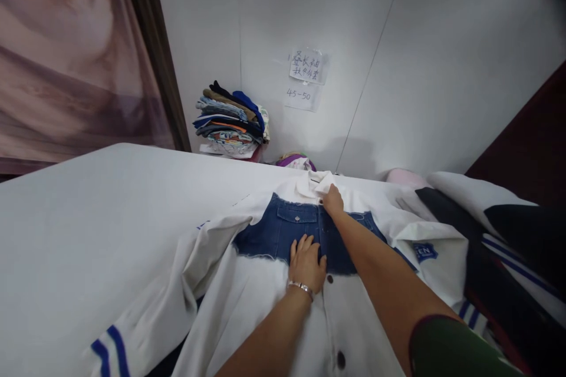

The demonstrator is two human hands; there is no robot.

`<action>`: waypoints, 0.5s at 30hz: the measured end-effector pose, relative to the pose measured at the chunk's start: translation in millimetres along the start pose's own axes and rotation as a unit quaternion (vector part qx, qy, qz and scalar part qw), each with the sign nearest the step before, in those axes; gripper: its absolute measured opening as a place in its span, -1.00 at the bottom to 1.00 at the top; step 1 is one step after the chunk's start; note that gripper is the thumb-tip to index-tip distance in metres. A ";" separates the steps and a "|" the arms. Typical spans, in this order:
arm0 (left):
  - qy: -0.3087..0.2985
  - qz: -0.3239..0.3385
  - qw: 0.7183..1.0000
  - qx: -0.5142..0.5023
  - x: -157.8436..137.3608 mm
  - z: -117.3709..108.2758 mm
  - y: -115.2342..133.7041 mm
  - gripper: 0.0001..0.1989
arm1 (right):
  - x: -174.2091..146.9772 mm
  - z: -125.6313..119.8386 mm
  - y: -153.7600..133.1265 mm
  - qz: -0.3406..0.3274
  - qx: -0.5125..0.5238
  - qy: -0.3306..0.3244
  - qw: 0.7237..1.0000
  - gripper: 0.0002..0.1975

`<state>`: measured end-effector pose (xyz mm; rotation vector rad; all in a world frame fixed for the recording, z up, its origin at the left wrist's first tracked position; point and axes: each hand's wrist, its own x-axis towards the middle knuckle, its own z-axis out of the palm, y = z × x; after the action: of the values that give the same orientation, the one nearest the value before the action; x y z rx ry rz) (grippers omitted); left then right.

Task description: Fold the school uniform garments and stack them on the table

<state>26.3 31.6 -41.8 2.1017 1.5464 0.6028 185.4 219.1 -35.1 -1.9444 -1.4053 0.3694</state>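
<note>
A white jacket (256, 306) with a dark blue denim panel across the chest is spread front up, its collar at the far side. Dark buttons run down its front. My left hand (307, 265), with a bracelet at the wrist, lies flat on the jacket's front, fingers stretched over the lower part of the denim. Just below the collar (312, 184), my right hand (333, 200) is closed on the top of the jacket's front edge. The left-side sleeve (145, 312) extends toward the near left and ends in blue stripes.
The jacket lies on a white table (110, 218). Beyond its far edge stands a stack of folded clothes (232, 121) against the wall. More garments (508, 212) are heaped on the right. Handwritten paper signs (305, 68) hang on the wall; a pinkish curtain (71, 53) is at left.
</note>
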 end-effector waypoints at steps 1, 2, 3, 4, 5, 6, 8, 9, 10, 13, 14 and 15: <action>0.006 0.000 1.000 0.003 -0.1 0.1 0.2 -0.61 | 4.9 -1.4 3.3 0.018 0.026 0.007 0.999 -0.55; 0.013 0.001 1.000 0.005 -0.4 0.3 0.3 -0.62 | 9.5 -2.3 6.3 0.040 0.054 0.015 0.998 -0.61; 0.022 0.002 1.000 0.006 -0.7 0.5 0.5 -0.63 | 13.6 -2.4 8.9 0.063 0.084 0.021 0.994 -0.65; 0.030 0.003 1.000 0.006 -1.1 0.8 0.7 -0.63 | 17.2 -1.8 11.2 0.088 0.116 0.026 0.989 -0.67; 0.036 0.003 0.999 0.007 -1.4 1.0 0.9 -0.64 | 20.1 -0.6 13.2 0.111 0.149 0.028 0.982 -0.67; 0.038 0.003 0.999 0.007 -1.8 1.2 1.0 -0.64 | 22.4 0.7 14.9 0.134 0.184 0.028 0.973 -0.67; 0.036 0.003 0.999 0.008 -2.2 1.2 1.2 -0.64 | 24.9 2.4 18.1 0.171 0.252 0.021 0.952 -0.67; 0.036 0.002 0.999 0.009 -2.3 1.1 1.2 -0.64 | 25.1 1.9 20.0 0.184 0.283 0.015 0.941 -0.68; 0.036 0.002 0.999 0.010 -2.4 1.0 1.1 -0.65 | 24.6 0.4 22.2 0.194 0.311 0.009 0.930 -0.70; 0.041 0.005 0.999 0.010 -2.0 1.1 0.3 -0.67 | 20.4 -9.6 30.8 0.203 0.371 -0.019 0.906 -0.79; 0.042 0.007 0.999 0.010 -1.8 1.4 -0.2 -0.67 | 18.6 -13.7 34.0 0.203 0.380 -0.030 0.902 -0.82; 0.044 0.009 0.999 0.010 -1.5 1.8 -0.6 -0.67 | 16.9 -17.6 36.9 0.203 0.383 -0.041 0.900 -0.83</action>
<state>26.5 30.2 -43.7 2.1312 1.5888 0.6970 228.4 221.9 -44.8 -1.5275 -0.7004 1.0361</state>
